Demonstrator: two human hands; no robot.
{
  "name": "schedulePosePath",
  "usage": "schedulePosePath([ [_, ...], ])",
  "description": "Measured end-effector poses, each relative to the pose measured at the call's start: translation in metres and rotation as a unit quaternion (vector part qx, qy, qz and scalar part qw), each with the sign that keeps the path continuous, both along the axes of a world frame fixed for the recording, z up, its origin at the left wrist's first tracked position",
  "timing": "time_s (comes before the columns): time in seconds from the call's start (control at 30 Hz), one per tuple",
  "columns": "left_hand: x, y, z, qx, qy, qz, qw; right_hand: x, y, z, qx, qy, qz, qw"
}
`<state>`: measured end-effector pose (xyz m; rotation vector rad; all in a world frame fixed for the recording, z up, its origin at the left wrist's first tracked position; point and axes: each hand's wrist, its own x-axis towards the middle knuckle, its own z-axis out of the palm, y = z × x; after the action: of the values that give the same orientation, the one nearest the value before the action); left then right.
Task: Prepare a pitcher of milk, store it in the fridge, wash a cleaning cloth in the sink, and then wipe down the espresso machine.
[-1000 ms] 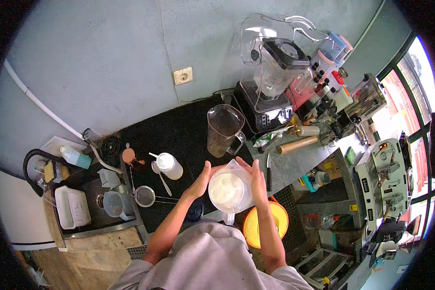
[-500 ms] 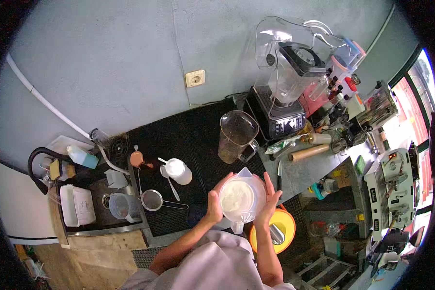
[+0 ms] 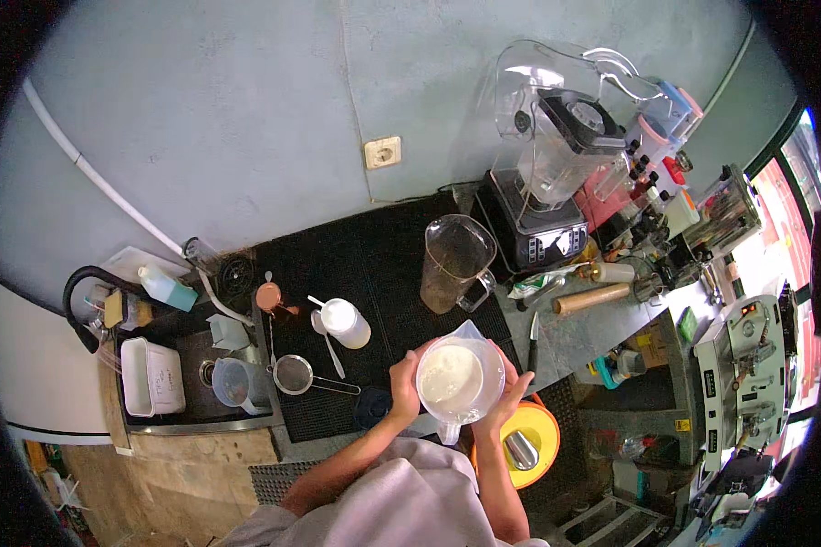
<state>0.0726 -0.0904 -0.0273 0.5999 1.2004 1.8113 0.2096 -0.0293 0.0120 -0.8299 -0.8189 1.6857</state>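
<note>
Both of my hands wrap a clear plastic measuring jug holding a white liquid, close to my chest above the counter's front edge. My left hand presses its left side and my right hand cups its right side. Just behind it stands a large empty clear pitcher on the black rubber mat. To the left lie a white cup with a spoon and a small metal strainer.
A blender with a clear cover stands at the back right by bottles. A sink on the left holds a white box and a plastic jug. A yellow bin sits below my right hand. A wooden rolling pin lies at right.
The view has shifted and drawn closer. My hands keep the jug of white liquid between them, now held slightly nearer my body.
</note>
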Motion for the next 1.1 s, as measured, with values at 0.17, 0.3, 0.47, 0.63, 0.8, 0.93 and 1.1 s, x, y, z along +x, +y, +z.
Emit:
schedulePosePath([
  [0.17, -0.016, 0.012, 0.035, 0.032, 0.026, 0.03, 0.999, 0.003, 0.003, 0.0, 0.059, -0.012, -0.009, 0.998],
  [0.3, 0.013, 0.0, 0.035, 0.071, 0.093, -0.012, 0.993, -0.004, -0.008, 0.005, 0.113, -0.098, -0.013, 0.989],
  [0.47, 0.02, 0.002, 0.028, 0.074, 0.068, 0.012, 0.995, -0.004, -0.007, 0.003, 0.102, -0.111, 0.006, 0.989],
  [0.63, 0.031, 0.0, 0.005, 0.074, -0.035, 0.058, 0.995, -0.004, -0.013, -0.011, 0.058, -0.041, -0.015, 0.997],
  [0.8, 0.033, -0.002, -0.004, 0.09, -0.053, 0.071, 0.992, 0.007, -0.013, -0.021, 0.09, -0.08, 0.008, 0.993],
  [0.93, 0.021, -0.002, 0.008, 0.041, 0.097, 0.136, 0.985, 0.013, -0.001, -0.011, 0.141, -0.168, -0.021, 0.975],
  [1.1, 0.018, 0.007, 0.041, 0.112, 0.105, 0.097, 0.983, 0.003, 0.014, 0.004, 0.159, -0.053, -0.038, 0.985],
])
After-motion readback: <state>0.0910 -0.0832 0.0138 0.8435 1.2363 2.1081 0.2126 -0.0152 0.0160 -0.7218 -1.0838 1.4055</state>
